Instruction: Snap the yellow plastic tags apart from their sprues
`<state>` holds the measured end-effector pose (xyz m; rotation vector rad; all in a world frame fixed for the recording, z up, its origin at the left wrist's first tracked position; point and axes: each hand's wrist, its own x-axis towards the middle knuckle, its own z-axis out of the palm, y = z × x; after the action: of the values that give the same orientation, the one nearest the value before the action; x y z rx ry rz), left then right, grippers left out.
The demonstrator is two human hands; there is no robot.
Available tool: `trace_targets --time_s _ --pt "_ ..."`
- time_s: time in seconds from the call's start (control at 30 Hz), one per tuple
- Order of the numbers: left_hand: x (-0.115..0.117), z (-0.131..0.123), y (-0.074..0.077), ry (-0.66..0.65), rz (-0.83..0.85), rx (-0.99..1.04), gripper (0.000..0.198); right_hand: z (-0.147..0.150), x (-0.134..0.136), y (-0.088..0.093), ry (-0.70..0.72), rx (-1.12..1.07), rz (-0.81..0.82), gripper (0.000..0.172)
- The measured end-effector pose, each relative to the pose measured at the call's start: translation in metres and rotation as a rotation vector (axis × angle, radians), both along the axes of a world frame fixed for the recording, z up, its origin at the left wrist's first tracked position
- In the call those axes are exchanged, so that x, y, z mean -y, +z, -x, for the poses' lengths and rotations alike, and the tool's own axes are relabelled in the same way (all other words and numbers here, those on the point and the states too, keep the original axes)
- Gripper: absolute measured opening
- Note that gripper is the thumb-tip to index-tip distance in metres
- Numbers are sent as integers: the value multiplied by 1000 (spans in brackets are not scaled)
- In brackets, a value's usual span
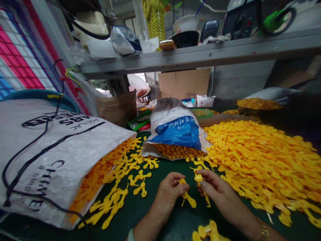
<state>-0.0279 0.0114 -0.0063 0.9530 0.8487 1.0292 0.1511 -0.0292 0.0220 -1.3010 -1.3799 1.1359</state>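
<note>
Our left hand (170,191) and right hand (213,189) pinched yellow plastic pieces (187,198) firmly between fingertips, the heap (260,160) at two o'clock.

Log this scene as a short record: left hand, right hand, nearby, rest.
left hand: the left hand pinches a yellow moulded plastic piece
right hand: the right hand pinches another yellow plastic piece
nearby: loose yellow pieces on a dark green work surface; a large heap of yellow pieces
rest: a white woven sack with black print; a blue-and-white woven sack; a metal shelf; a cardboard box
</note>
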Motion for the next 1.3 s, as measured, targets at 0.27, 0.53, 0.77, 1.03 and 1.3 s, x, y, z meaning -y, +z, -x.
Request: trace_targets --time_s 0.27,0.53,0.77,1.03,1.3 --pt "9 -8 -5 -93 50 46 36 17 8 -2 68 249 -242 26" --pt "5 -5 -8 -170 20 29 35 11 1 -15 81 410 -327 25" --pt "-1 -1 -14 -61 93 -3 33 16 3 -13 82 200 -54 28" --pt "11 -5 -1 -161 99 180 29 13 1 -19 23 193 -135 23" --pt "9 -8 -8 -50 102 164 29 16 1 -28 10 166 -109 23"
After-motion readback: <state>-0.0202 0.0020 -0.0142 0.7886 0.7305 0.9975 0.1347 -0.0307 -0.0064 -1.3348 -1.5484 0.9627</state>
